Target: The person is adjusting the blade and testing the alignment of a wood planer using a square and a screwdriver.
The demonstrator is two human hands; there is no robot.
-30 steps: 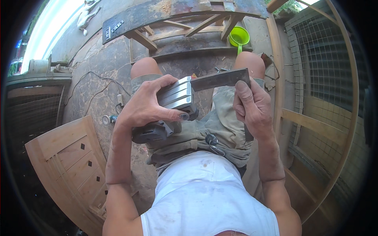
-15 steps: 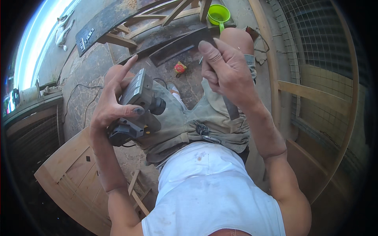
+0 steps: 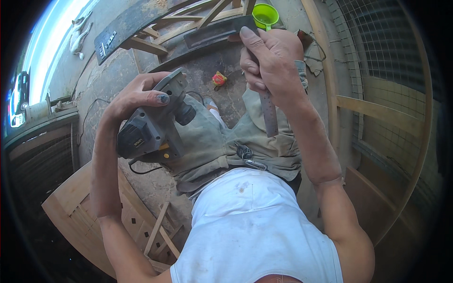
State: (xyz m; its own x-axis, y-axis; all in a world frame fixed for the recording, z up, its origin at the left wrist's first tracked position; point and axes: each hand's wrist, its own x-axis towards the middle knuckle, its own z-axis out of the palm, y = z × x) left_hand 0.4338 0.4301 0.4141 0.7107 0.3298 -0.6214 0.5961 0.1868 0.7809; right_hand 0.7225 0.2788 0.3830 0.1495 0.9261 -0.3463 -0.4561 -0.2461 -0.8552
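My left hand (image 3: 141,94) grips a grey and black electric planer (image 3: 153,127) near its upper end, thumb across the near side. The planer is tilted on end above my left thigh, and its dark round knob faces right. My closed right hand (image 3: 271,70) holds a try square by the ruler-marked metal blade (image 3: 269,115), which points down toward my lap. Its broad dark stock (image 3: 219,34) reaches left from above the hand. The two hands are apart, both over my legs.
Ahead stands a dark-topped wooden bench (image 3: 127,28). A green dipper (image 3: 265,16) is beyond my right knee. A red and yellow object (image 3: 219,79), perhaps a tape measure, lies between my feet. Wooden panels (image 3: 80,203) lean at left; a wooden frame (image 3: 377,113) is at right.
The planer has turned and dropped left with my left hand, showing more of its body. The try square has swung slightly, its stock moving farther away. My right hand keeps its grip.
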